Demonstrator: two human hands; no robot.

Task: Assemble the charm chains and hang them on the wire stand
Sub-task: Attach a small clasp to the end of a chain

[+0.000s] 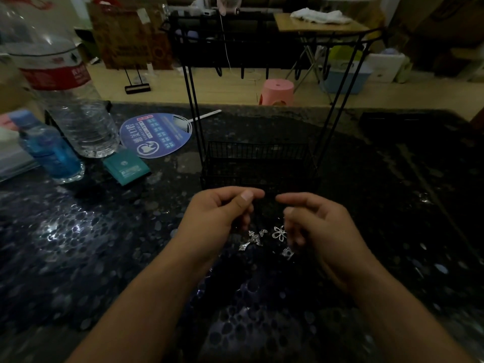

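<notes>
On the dark speckled tabletop (78, 231), nearest the person, both hands are raised just above the surface. The left hand (220, 213) has thumb and forefinger pinched together; the right hand (322, 229) has its fingers curled, forefinger pointing toward the left. What either holds cannot be made out. Beneath them lie small silver charms (264, 238), one flower-shaped, one cross-like. Just behind stands the black wire stand (258, 163), its basket low and hooks along the top rail. To the left stand a clear water bottle (70, 100) and a blue bottle (49, 153). Beyond, a pink stool (276, 91) sits on the floor.
</notes>
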